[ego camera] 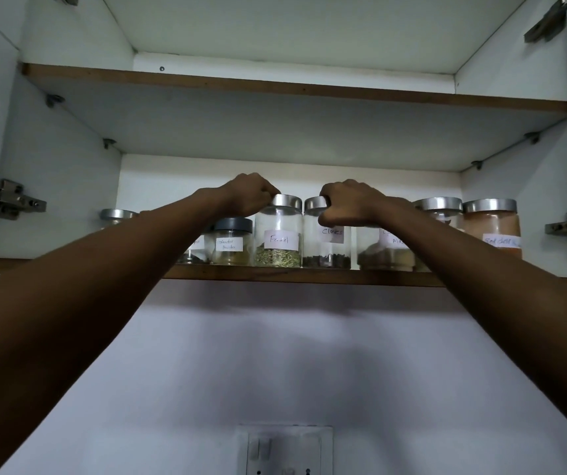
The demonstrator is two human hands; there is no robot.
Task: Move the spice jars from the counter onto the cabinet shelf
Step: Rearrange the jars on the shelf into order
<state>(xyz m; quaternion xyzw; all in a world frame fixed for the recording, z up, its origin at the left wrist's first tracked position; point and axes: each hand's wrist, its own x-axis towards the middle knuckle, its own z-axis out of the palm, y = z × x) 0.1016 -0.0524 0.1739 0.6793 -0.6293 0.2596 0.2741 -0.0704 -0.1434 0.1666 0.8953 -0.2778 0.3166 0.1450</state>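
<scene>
Glass fennel jar (278, 234), left hand (249, 196) gripping, right hand (348, 204) half-hiding cloves jar (326, 250)

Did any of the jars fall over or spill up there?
No, nothing stands out. The glass spice jars stand upright with lids on along the brown-edged cabinet shelf. The left hand grips the silver-lidded Fennel jar by its lid, the right hand the Cloves jar.

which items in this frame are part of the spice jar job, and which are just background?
Job:
- left hand, fingers on the Fennel jar lid
- right hand, gripping the Cloves jar lid
- coriander powder jar and red chilli jar, already shelved
- lower shelf

Background:
- upper shelf
- door hinge
- wall switch plate
</scene>
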